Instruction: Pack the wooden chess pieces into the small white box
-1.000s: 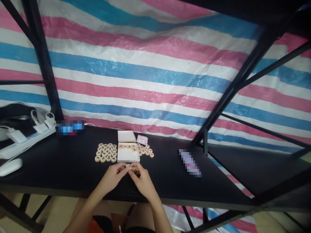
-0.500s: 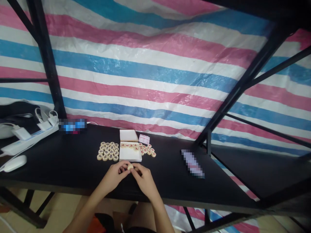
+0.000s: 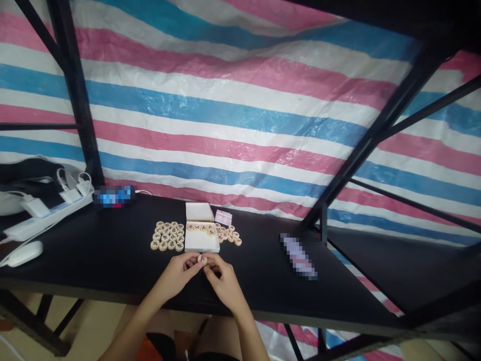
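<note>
A black counter (image 3: 270,281) stands before a striped sheet (image 3: 225,105). The left hand (image 3: 176,275) and right hand (image 3: 224,282) pinch one round game piece (image 3: 202,260) between their fingers, its red mark showing. An open box (image 3: 201,243) lies just past the fingers. Hold the piece gently by its edge, so the mark is easy to see.

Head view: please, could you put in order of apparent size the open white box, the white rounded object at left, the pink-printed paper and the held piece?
Largest to smallest, as they look:
1. Open white box
2. White rounded object
3. Pink-printed paper
4. Held piece, partly covered by fingers
</note>
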The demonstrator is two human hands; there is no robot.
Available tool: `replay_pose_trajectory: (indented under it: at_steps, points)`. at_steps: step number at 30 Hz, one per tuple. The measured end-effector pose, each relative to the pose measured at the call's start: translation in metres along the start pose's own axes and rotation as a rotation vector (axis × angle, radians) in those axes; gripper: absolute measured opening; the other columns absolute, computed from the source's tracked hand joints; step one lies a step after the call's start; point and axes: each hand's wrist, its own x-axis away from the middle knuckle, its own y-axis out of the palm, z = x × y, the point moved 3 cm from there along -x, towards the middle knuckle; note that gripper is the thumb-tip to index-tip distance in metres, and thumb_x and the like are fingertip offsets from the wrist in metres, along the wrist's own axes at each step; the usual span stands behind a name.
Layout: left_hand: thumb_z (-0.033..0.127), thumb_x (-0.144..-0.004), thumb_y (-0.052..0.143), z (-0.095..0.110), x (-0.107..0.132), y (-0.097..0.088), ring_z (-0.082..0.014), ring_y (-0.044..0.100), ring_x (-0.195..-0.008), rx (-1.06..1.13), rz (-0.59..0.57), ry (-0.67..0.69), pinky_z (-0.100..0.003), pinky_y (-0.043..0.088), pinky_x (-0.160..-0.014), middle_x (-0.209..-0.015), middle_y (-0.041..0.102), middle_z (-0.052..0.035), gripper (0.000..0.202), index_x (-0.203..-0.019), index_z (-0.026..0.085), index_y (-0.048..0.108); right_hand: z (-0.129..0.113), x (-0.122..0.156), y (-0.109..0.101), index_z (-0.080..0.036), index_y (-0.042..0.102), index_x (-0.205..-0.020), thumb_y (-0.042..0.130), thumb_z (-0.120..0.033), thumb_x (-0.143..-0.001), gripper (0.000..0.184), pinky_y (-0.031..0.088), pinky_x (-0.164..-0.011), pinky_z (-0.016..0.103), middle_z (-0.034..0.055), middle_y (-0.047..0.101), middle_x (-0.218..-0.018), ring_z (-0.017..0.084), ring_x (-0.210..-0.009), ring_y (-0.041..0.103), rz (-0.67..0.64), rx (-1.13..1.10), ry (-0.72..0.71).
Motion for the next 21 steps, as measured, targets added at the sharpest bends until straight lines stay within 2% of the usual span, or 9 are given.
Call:
replay_pose_trajectory:
  at_steps: [5, 13, 21]
  points:
    - [0.034, -0.081, 0.057, -0.008, 0.0, 0.0, -0.0178, 0.061, -0.072, -0.016, 0.026, -0.016, -0.024, 0.041, -0.06, -0.084, 0.071, -0.0046, 0.029, -0.102, 0.016, 0.065, 0.008, -0.002, 0.0, -0.021, 0.058, -0.112, 0.052, -0.03, -0.088, 0.026, 0.048, -0.071, 0.026, 0.003, 0.071, -0.085, 0.017, -0.077, 0.065, 0.035, 0.003, 0.084]
    - [0.033, -0.08, 0.056, -0.009, 0.0, -0.001, -0.0187, 0.062, -0.073, 0.01, 0.041, -0.028, -0.025, 0.041, -0.061, -0.086, 0.072, -0.0056, 0.03, -0.103, 0.016, 0.065, 0.004, -0.004, 0.001, -0.021, 0.065, -0.1, 0.05, -0.034, -0.089, 0.023, 0.046, -0.067, 0.023, 0.002, 0.07, -0.081, 0.016, -0.072, 0.063, 0.023, 0.04, 0.064]
    - [0.033, -0.083, 0.054, -0.005, -0.001, -0.002, -0.0193, 0.064, -0.076, 0.046, 0.016, -0.02, -0.025, 0.042, -0.061, -0.086, 0.073, -0.0057, 0.025, -0.094, 0.016, 0.068, 0.009, -0.004, 0.001, -0.019, 0.063, -0.093, 0.05, -0.032, -0.088, 0.019, 0.04, -0.058, 0.02, -0.0028, 0.058, -0.062, 0.012, -0.057, 0.052, 0.028, 0.095, 0.081]
